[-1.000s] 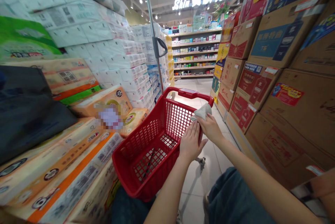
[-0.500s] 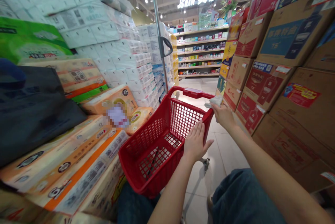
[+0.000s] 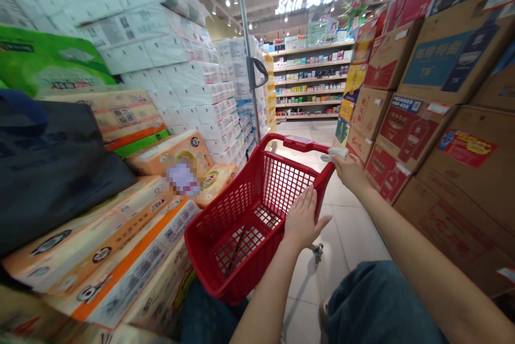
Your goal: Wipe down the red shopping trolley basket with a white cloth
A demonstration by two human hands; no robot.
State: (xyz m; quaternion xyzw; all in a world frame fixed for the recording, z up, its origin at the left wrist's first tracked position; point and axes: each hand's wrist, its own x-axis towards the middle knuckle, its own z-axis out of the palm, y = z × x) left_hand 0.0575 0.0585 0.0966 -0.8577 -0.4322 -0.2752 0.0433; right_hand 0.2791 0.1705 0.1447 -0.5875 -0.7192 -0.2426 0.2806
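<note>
The red mesh-walled shopping cart basket (image 3: 241, 215) stands in front of me, my left hand (image 3: 303, 219) open with fingers spread flat against its side rim, my right hand (image 3: 350, 172) curled on the rim, pinching a crumpled white tissue (image 3: 335, 153).

red mesh shopping basket (image 3: 225, 189): upright on wheels, red handle across far end | left hand (image 3: 304, 218): open, fingers spread, lying on right rim | right hand (image 3: 350, 172): pinched crumpled white tissue (image 3: 337, 153) at rim's far right corner, beside handle
</note>
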